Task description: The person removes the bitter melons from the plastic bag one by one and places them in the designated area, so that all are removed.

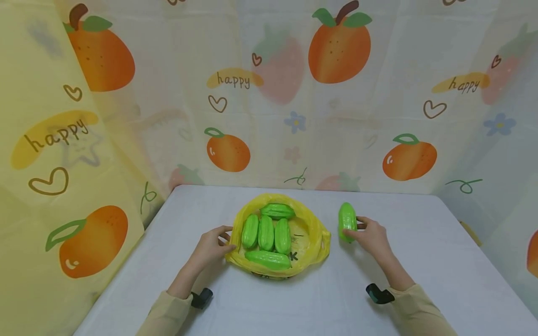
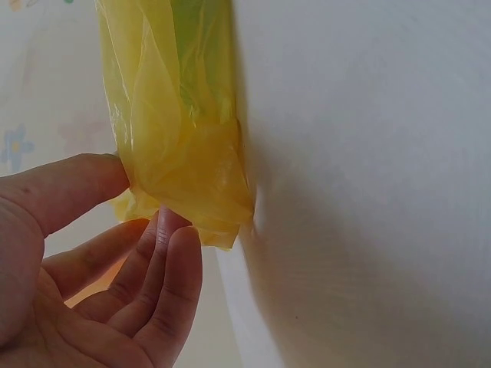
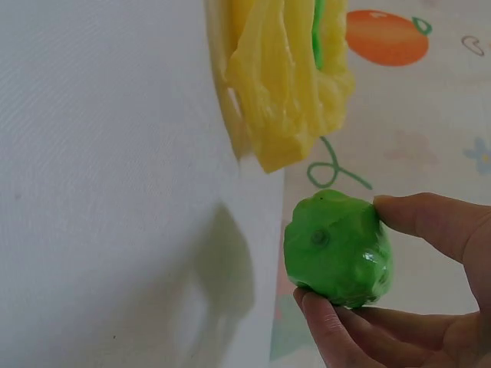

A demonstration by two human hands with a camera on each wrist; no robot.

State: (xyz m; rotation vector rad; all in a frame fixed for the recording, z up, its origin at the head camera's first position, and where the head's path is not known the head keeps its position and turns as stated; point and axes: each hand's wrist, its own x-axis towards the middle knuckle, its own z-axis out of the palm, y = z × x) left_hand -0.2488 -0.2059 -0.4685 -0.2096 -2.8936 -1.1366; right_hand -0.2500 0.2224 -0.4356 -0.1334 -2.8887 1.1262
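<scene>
Where bare, yellow bag (image 1: 311,219) with "K" (image 1: 293,256)

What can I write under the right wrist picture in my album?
A right hand holds a shiny green vegetable above the white table, with a yellow plastic bag nearby.

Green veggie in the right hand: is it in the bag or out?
Out. The right hand holds the green veggie beside the yellow bag, not touching.

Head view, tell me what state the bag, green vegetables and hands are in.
Yellow bag: open, mouth facing up
Five green vegetables: lying inside the bag
Sixth green vegetable: lifted off the table, outside the bag
Left hand: pinching the bag's edge
Right hand: gripping the sixth vegetable
</scene>
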